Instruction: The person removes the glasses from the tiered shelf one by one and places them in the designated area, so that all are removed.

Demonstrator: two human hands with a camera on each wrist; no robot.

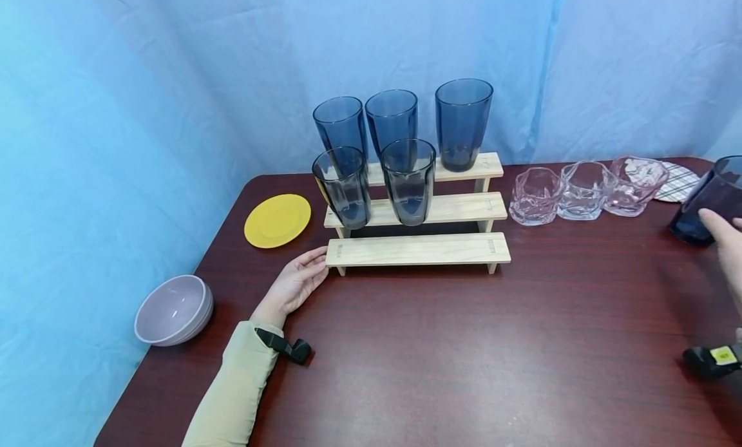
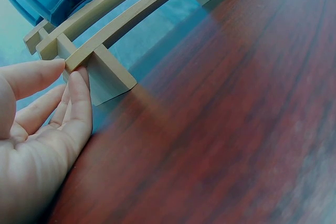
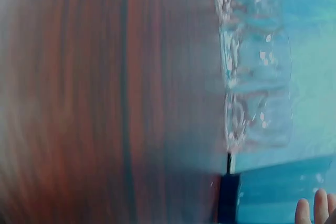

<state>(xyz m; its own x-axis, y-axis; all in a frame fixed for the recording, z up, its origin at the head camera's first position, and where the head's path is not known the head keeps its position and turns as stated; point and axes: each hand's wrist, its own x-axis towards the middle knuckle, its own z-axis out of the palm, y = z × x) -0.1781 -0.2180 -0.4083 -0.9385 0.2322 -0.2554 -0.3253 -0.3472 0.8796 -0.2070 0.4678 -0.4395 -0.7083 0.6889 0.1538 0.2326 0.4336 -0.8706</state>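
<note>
Left hand (image 1: 294,283) fingers straight, tips (image 2: 73,80) touching the left end of the bottom step of the wooden rack (image 1: 417,248), steadying it, gripping nothing. Right hand (image 1: 726,244) fingers curl round a dark blue tumbler (image 1: 708,199) at the table's right edge, tilted; whether it's lifted or still resting, can't tell. Step looks like fetching the next glass for the rack: five tumblers stand on the upper two tiers, bottom step bare. Next move calls for carrying it left past the clear pink glasses (image 1: 584,189) without clipping them.
</note>
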